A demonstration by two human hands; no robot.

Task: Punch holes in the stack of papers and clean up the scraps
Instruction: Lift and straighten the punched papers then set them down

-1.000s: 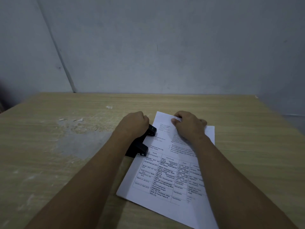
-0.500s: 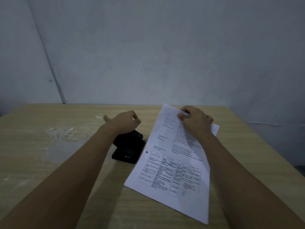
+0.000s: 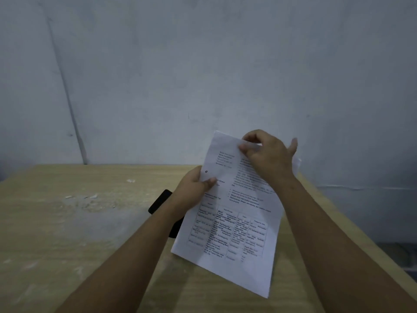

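Note:
The stack of papers (image 3: 234, 224), white with printed text and a table, is lifted off the wooden table and tilted. A punched hole shows near its left edge. My left hand (image 3: 194, 188) pinches that left edge, just below the hole. My right hand (image 3: 268, 159) grips the top edge with thumb and fingers. The black hole punch (image 3: 161, 201) lies on the table below my left wrist, partly hidden by my forearm and the papers.
Small white paper scraps (image 3: 92, 196) and another scrap (image 3: 130, 180) lie on a worn grey patch at the left of the wooden table (image 3: 67, 245). A plain grey wall stands behind. The table's right edge runs close to my right arm.
My left hand left the hole punch and took the paper's left edge. Both hands raised the stack off the table, away from the punch.

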